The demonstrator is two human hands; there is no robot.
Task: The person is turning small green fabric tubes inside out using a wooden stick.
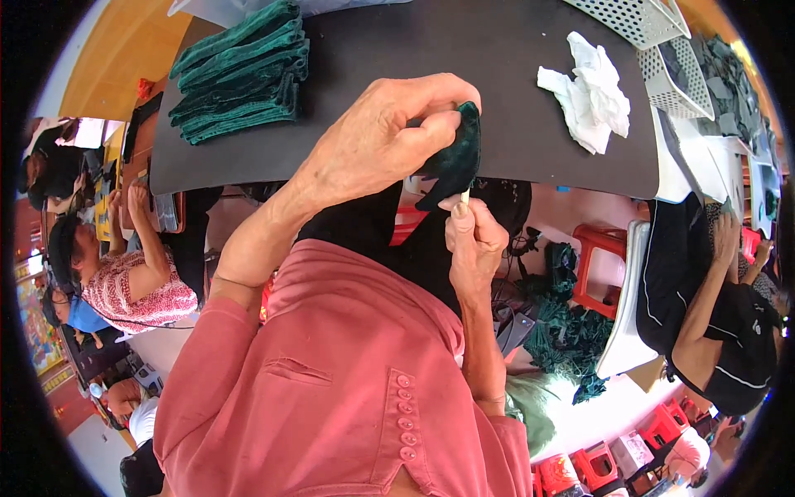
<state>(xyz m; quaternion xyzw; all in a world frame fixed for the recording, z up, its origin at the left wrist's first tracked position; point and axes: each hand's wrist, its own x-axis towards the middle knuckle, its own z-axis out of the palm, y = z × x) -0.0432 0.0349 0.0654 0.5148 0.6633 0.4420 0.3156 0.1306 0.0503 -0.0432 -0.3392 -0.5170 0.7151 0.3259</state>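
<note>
Over the table's near edge, my left hand (393,132) is closed on a small dark green velvet piece (464,153), fingers pinching its upper part. The velvet hangs down toward me and its lower end looks loose. Just below it, my right hand (474,236) pinches a thin pale stick (464,197) between thumb and fingers. The stick's upper end goes up against or into the velvet; I cannot tell which. On the table's left lies a stack of folded green velvet strips (240,74).
A crumpled white cloth (590,95) lies on the dark table (530,149) at right, near perforated white baskets (675,79). Green velvet pieces (563,331) are heaped low at right, beside a red stool (598,265). Other people sit working on both sides.
</note>
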